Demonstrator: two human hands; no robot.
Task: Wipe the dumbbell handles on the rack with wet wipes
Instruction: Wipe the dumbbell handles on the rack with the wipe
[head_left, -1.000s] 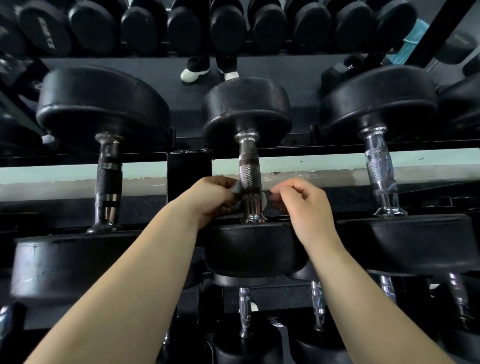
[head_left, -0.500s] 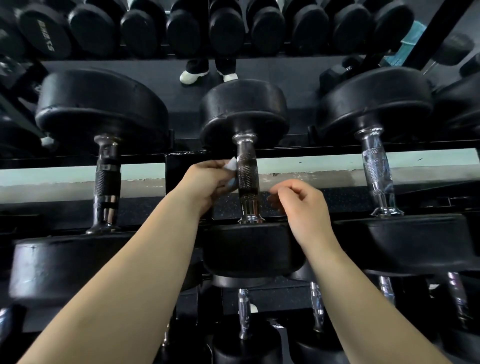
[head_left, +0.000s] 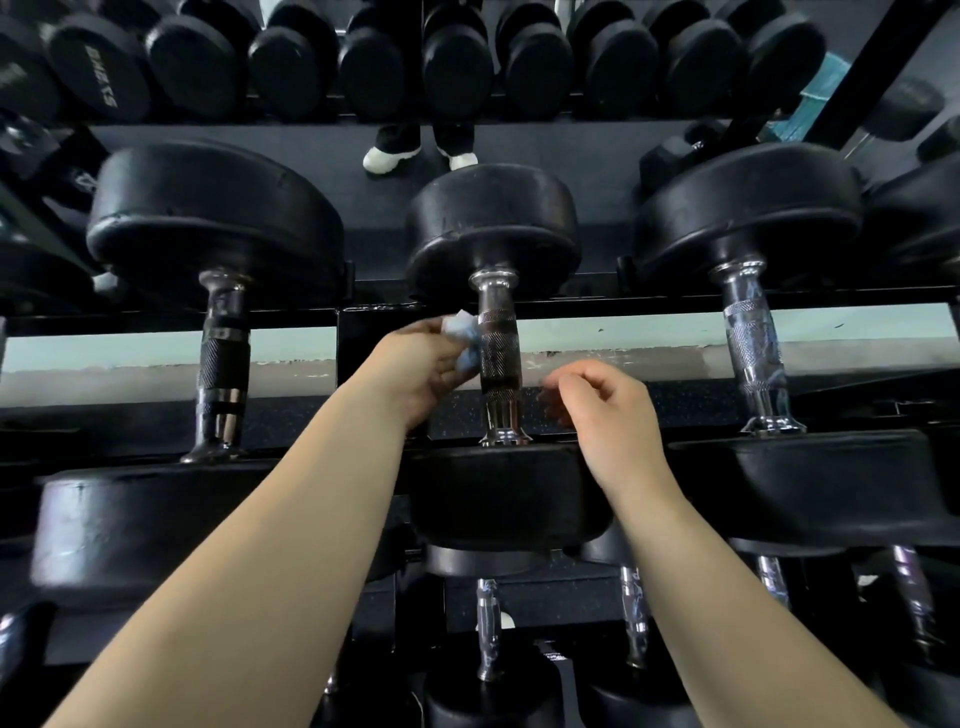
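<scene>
The black rack (head_left: 171, 318) carries three big dumbbells lying front to back, the middle dumbbell (head_left: 493, 228) flanked by one at 9 o'clock (head_left: 213, 228) and one at 3 o'clock (head_left: 748, 218). The middle one's knurled handle (head_left: 500, 364) runs from 12 to 6 o'clock between its heads. The left grip (head_left: 415, 364) grasps a crumpled pale-blue wet wipe (head_left: 462, 343) pressed against the handle's 9 o'clock side, while the right grip (head_left: 608, 410) hangs at the handle's 4 o'clock, fingers curled shut with nothing visible in them.
</scene>
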